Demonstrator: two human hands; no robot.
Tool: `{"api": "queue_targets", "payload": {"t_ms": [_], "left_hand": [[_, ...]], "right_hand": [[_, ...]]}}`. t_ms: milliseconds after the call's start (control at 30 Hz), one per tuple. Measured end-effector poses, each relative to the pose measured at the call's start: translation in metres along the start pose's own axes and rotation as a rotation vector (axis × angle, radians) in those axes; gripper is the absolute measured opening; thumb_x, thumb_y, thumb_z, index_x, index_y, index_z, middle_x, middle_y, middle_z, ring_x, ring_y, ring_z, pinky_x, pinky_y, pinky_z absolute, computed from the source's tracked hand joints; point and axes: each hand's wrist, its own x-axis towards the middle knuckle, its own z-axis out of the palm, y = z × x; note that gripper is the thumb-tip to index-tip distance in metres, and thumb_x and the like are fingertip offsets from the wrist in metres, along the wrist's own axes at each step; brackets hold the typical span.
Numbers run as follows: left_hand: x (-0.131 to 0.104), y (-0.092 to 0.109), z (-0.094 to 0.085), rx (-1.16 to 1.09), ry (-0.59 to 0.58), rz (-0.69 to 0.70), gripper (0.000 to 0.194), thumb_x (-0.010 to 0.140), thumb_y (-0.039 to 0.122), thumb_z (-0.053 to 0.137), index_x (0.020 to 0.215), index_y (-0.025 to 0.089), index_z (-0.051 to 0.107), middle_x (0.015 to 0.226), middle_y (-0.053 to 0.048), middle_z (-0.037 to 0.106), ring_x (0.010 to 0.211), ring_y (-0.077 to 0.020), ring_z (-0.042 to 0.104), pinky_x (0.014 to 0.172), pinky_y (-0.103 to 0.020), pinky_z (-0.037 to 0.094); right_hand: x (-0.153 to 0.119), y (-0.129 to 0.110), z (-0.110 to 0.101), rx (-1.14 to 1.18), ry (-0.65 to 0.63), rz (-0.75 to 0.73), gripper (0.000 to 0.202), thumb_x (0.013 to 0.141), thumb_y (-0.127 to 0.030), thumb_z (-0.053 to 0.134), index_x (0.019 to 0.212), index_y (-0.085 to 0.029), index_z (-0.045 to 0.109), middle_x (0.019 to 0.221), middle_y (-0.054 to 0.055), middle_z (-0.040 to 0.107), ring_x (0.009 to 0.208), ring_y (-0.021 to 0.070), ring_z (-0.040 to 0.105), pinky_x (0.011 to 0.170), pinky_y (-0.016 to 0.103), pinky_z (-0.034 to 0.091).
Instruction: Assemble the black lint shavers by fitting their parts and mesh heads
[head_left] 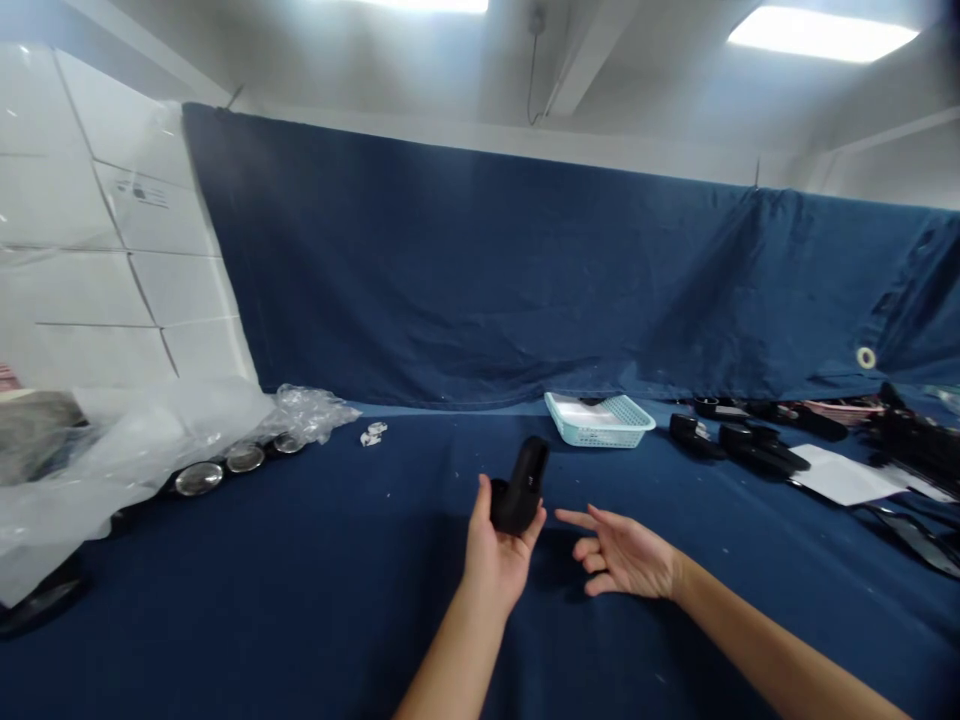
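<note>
My left hand (pixel 499 560) is closed round a black angled housing (pixel 523 490) above the table. It looks like moulded plastic; a rounded end rests low in the palm, and its longer arm tilts up and to the right with a hollow slot facing me. My thumb lies on its left side and my fingertips come round its right. Just to the right, my right hand (pixel 630 553) is empty, its fingers apart and the index finger pointing toward the housing without touching it. The exact kind of thing held cannot be made out.
A light blue basket (pixel 607 437) stands at the back. Black parts (pixel 757 450) and a white paper sheet (pixel 844 474) lie at right. On the left are several round silver-faced black items (pixel 199 479), plastic wrap (pixel 187 430) and stacked white boxes (pixel 97 290). A crumpled white scrap (pixel 373 433) lies behind.
</note>
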Motion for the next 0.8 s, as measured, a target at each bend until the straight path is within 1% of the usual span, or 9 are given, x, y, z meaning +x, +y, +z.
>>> {"api": "queue_targets", "payload": {"t_ms": [133, 233, 333, 400, 500, 600, 700, 767, 800], "left_hand": [[-0.007, -0.007, 0.001, -0.007, -0.014, -0.058, 0.027, 0.083, 0.034, 0.069, 0.09, 0.008, 0.062, 0.085, -0.013, 0.07, 0.072, -0.0214, 0.071, 0.064, -0.032, 0.063], [-0.009, -0.008, 0.001, -0.007, -0.037, -0.054, 0.019, 0.085, 0.026, 0.067, 0.088, 0.009, 0.062, 0.085, -0.012, 0.07, 0.073, -0.019, 0.07, 0.069, -0.032, 0.063], [-0.009, -0.005, 0.001, 0.041, -0.036, -0.008, 0.016, 0.085, 0.025, 0.067, 0.087, 0.01, 0.061, 0.085, -0.011, 0.069, 0.077, -0.0189, 0.07, 0.073, -0.033, 0.062], [-0.01, -0.001, 0.002, 0.077, -0.023, 0.042, 0.014, 0.083, 0.022, 0.068, 0.086, 0.012, 0.06, 0.085, -0.01, 0.069, 0.077, -0.019, 0.069, 0.073, -0.034, 0.061], [-0.018, 0.013, -0.003, 0.129, 0.025, 0.143, 0.019, 0.077, 0.016, 0.073, 0.087, 0.015, 0.057, 0.084, -0.007, 0.067, 0.077, -0.02, 0.069, 0.07, -0.035, 0.061], [-0.034, 0.041, -0.018, 0.218, 0.093, 0.253, 0.031, 0.069, 0.011, 0.078, 0.09, 0.017, 0.057, 0.084, -0.006, 0.065, 0.078, -0.0227, 0.069, 0.069, -0.04, 0.06], [-0.057, 0.089, -0.043, 0.362, 0.164, 0.384, 0.046, 0.06, 0.01, 0.084, 0.096, 0.02, 0.057, 0.09, -0.005, 0.065, 0.079, -0.0241, 0.068, 0.073, -0.045, 0.058], [-0.074, 0.13, -0.062, 0.795, 0.267, 0.625, 0.05, 0.06, 0.024, 0.085, 0.103, 0.022, 0.058, 0.098, -0.006, 0.065, 0.085, -0.024, 0.067, 0.078, -0.042, 0.055], [-0.083, 0.153, -0.071, 1.01, 0.331, 0.766, 0.051, 0.059, 0.029, 0.085, 0.103, 0.022, 0.059, 0.1, -0.006, 0.065, 0.092, -0.0246, 0.065, 0.085, -0.04, 0.052]], "right_hand": [[-0.003, 0.003, 0.004, -0.002, 0.071, -0.036, 0.052, 0.096, -0.045, 0.04, 0.141, -0.019, 0.035, 0.089, 0.007, 0.071, 0.076, 0.0182, 0.069, 0.08, 0.043, 0.052], [-0.003, 0.004, 0.009, -0.012, 0.135, -0.042, 0.052, 0.096, -0.044, 0.043, 0.142, -0.02, 0.035, 0.087, 0.006, 0.071, 0.075, 0.0173, 0.068, 0.079, 0.04, 0.053], [-0.004, 0.004, 0.013, -0.016, 0.174, -0.048, 0.054, 0.095, -0.043, 0.044, 0.143, -0.021, 0.033, 0.086, 0.005, 0.071, 0.075, 0.0173, 0.068, 0.077, 0.04, 0.054], [-0.005, 0.004, 0.014, -0.019, 0.187, -0.051, 0.055, 0.095, -0.042, 0.045, 0.144, -0.022, 0.031, 0.086, 0.005, 0.071, 0.075, 0.0171, 0.068, 0.077, 0.04, 0.054], [-0.006, 0.005, 0.014, -0.028, 0.19, -0.051, 0.055, 0.096, -0.04, 0.046, 0.145, -0.022, 0.03, 0.085, 0.005, 0.071, 0.074, 0.0169, 0.068, 0.078, 0.041, 0.055], [-0.008, 0.007, 0.015, -0.031, 0.185, -0.053, 0.054, 0.095, -0.038, 0.047, 0.145, -0.023, 0.03, 0.084, 0.004, 0.07, 0.073, 0.0165, 0.068, 0.078, 0.04, 0.055], [-0.008, 0.009, 0.015, -0.03, 0.183, -0.044, 0.054, 0.095, -0.037, 0.049, 0.144, -0.024, 0.032, 0.082, 0.003, 0.069, 0.073, 0.0164, 0.068, 0.079, 0.039, 0.055], [-0.008, 0.009, 0.015, -0.026, 0.191, -0.036, 0.054, 0.094, -0.037, 0.05, 0.144, -0.025, 0.033, 0.079, 0.002, 0.069, 0.071, 0.0162, 0.068, 0.078, 0.038, 0.055], [-0.008, 0.009, 0.015, -0.024, 0.197, -0.031, 0.054, 0.094, -0.036, 0.051, 0.144, -0.026, 0.034, 0.078, 0.001, 0.069, 0.07, 0.0163, 0.068, 0.077, 0.038, 0.056]]}}
